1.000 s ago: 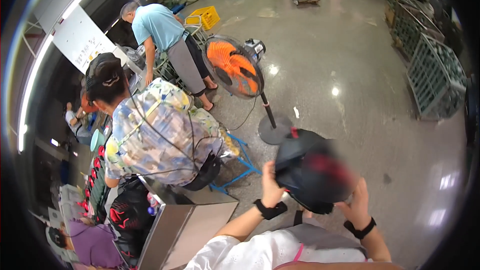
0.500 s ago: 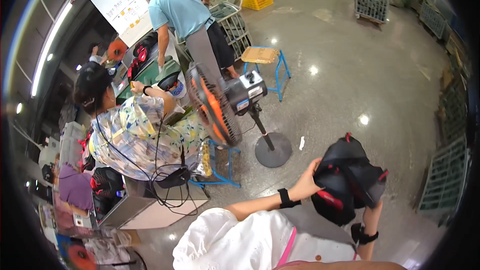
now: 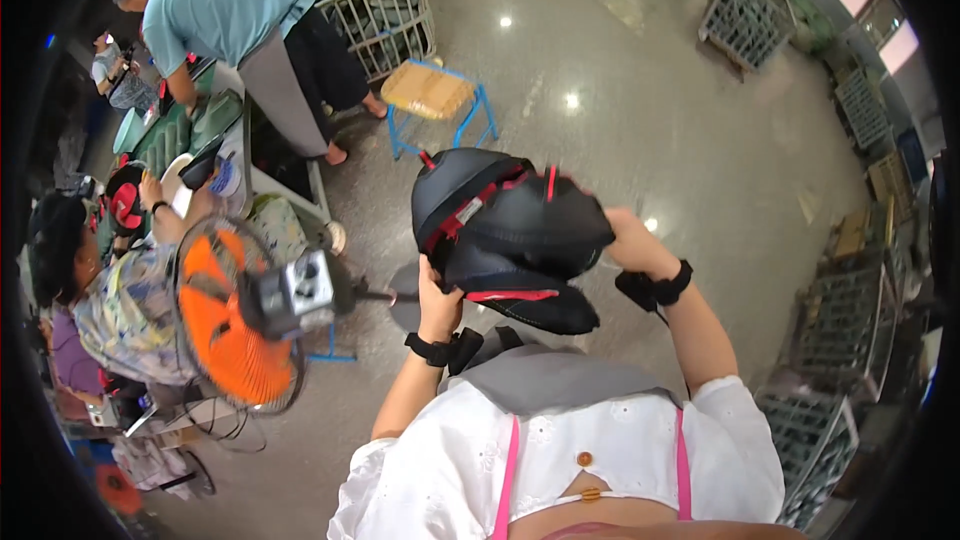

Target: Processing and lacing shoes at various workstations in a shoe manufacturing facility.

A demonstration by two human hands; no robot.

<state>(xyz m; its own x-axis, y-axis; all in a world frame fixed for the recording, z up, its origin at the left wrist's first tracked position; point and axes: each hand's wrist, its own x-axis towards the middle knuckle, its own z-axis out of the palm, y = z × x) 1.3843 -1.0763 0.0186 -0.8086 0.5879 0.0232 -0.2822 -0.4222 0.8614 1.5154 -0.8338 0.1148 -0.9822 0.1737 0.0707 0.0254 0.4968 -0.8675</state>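
Both my hands hold a bunch of black shoe uppers with red trim (image 3: 530, 230) in front of my body. My left hand (image 3: 438, 302) grips the lower left of the bunch, its fingers partly hidden behind the black material. At the right end, my right hand (image 3: 637, 243) is closed on the edge of another upper, and that hand is slightly blurred. Red pull tabs and a red lining show among the dark pieces. Each of my wrists wears a black strap.
A standing fan with orange blades (image 3: 238, 315) is close on my left. Beyond it, one person sits and another bends over a worktable (image 3: 235, 145). A blue-legged stool (image 3: 430, 90) stands ahead. Wire carts (image 3: 745, 20) line the right side; a cart with green material (image 3: 375, 10) is at far left.
My view has turned right, so the fan and people appear farther left. The shoe uppers now sit centrally before me, turned to show their red lining, with both hands still on them.
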